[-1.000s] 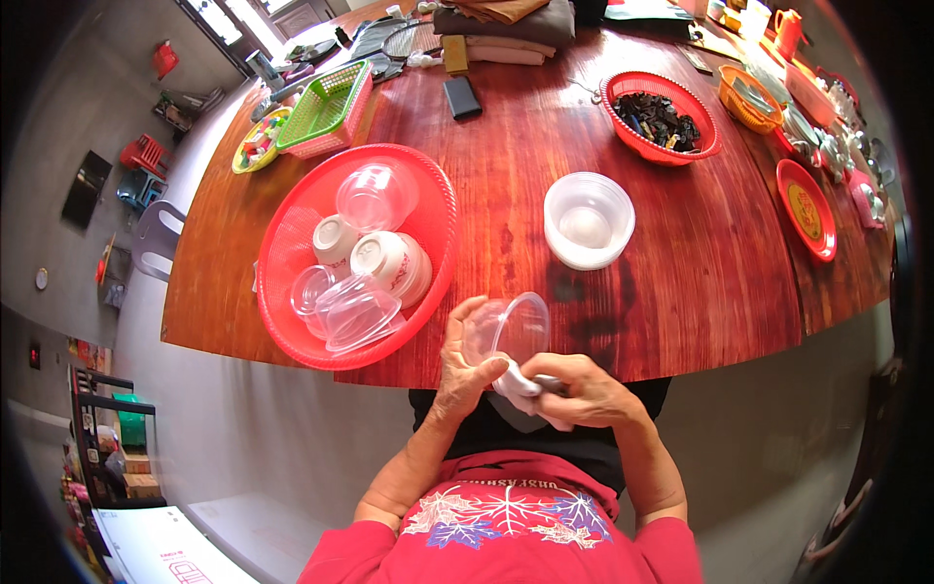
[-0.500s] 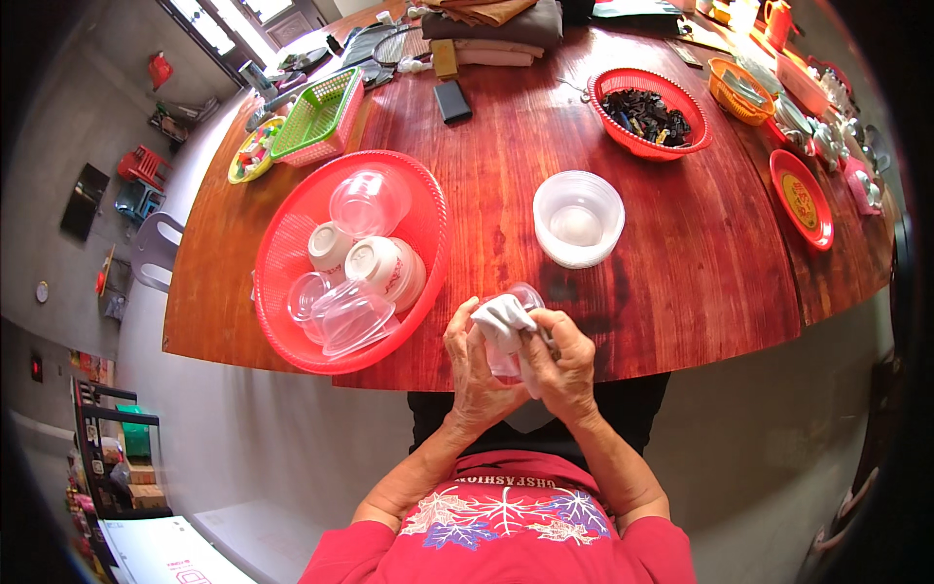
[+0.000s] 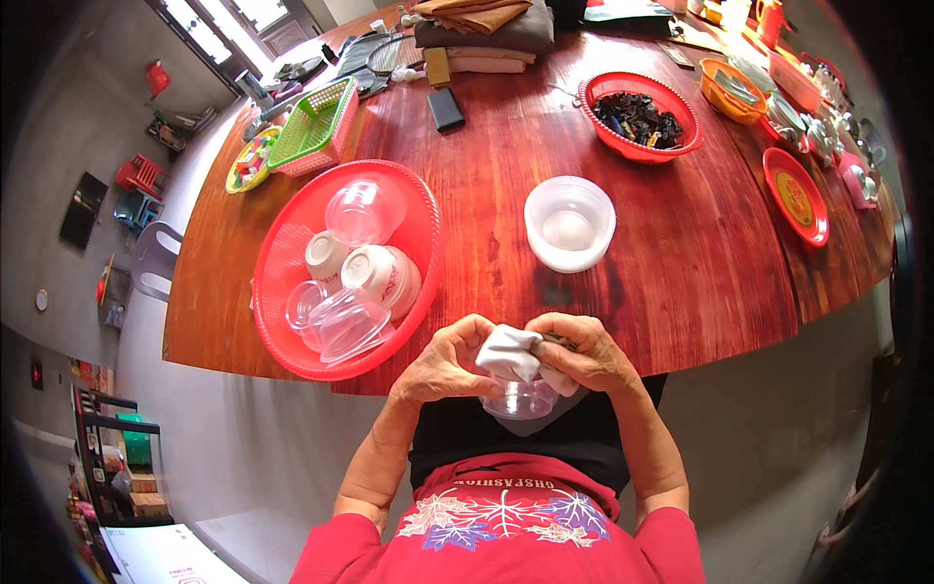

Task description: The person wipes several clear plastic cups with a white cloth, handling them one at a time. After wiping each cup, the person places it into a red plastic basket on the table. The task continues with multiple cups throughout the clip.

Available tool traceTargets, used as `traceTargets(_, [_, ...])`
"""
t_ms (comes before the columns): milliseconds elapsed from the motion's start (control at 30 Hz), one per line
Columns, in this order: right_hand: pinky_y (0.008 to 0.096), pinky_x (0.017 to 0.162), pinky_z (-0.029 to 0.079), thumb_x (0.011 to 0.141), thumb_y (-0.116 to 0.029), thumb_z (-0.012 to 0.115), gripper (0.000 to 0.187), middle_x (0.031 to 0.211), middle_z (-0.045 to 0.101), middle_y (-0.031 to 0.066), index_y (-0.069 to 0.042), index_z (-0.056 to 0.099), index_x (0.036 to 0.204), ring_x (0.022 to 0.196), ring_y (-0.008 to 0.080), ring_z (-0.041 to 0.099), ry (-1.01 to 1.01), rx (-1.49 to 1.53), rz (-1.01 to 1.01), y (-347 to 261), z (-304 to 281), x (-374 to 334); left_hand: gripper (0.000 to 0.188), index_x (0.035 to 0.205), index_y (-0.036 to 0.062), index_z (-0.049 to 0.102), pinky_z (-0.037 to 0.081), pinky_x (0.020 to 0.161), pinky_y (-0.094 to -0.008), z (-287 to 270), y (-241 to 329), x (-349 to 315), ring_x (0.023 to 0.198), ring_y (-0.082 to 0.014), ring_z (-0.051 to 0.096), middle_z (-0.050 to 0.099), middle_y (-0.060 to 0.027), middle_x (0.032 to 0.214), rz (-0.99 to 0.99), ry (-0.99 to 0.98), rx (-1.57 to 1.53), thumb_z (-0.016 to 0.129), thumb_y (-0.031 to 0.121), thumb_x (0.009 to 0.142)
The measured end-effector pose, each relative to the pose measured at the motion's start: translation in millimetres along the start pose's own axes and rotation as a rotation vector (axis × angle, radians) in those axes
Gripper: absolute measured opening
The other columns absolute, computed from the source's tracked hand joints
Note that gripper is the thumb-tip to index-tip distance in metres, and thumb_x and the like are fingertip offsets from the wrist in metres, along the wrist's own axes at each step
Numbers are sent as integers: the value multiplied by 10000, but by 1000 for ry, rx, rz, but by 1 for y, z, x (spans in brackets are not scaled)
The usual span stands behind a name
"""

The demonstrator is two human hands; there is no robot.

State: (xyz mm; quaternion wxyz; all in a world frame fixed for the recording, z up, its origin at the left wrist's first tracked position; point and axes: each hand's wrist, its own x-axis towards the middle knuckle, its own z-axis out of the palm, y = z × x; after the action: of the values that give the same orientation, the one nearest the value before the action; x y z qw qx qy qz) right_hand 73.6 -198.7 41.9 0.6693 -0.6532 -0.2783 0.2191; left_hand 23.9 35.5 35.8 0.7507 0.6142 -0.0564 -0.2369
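Observation:
Close to my body, just off the table's front edge, my left hand (image 3: 449,362) grips the side of a clear plastic bowl (image 3: 519,401). A light grey cloth (image 3: 510,352) is bunched over the bowl's rim, pinched in my right hand (image 3: 584,352). A stack of clear plastic bowls (image 3: 571,226) stands on the table beyond my hands. To the left, a large red basket (image 3: 420,195) holds more clear plastic bowls (image 3: 352,326) lying on their sides, along with upturned white bowls (image 3: 381,273).
The wooden table (image 3: 486,214) also bears a red basket of dark pieces (image 3: 639,119), an orange basket (image 3: 732,92), a red tray (image 3: 796,197), a green and pink basket (image 3: 313,127), a black rectangular object (image 3: 446,110) and folded cloths (image 3: 486,34). A grey chair (image 3: 156,258) is at the left.
The clear bowl has tipped and come lower, toward my body, with the cloth now at its far rim. My left hand has shifted to the left and my elbows are wider apart.

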Motion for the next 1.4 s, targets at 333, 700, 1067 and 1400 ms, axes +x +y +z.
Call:
traceTargets(333, [378,749,501,789,93,594,305,990,586,144,-9,605,1077,862,287,593,812,-259,-268,35,28,26,293,764,55,512,576,813,-379,34,-32,14,1008,-255,653,623,-186,1161,116,328,-163,805,44,765])
traceTargets(700, [401,787,385,705,-85,717,262,991,582,61,-115,662,960,964,266,548,564,-806,-400,26,58,7,428,1223,53,575,489,922,-293,40,-66,9,1042,-103,575,623,-17,1129,109,152,-226,748,52,832])
traceTargets(1067, [344,679,523,868,-65,620,130,908,670,145,5,624,977,789,241,675,467,-196,-102,45,29,20,330,1158,30,575,482,941,-299,51,-66,8,1072,-113,568,607,-36,1151,127,80,-94,712,24,858])
traceTargets(1400, [444,994,406,791,-72,657,227,1157,624,80,-63,607,1012,1122,290,582,312,-769,-530,18,58,-7,365,1211,56,572,469,958,-297,41,-79,-9,1122,-116,546,595,-1,1179,191,158,-100,714,88,876])
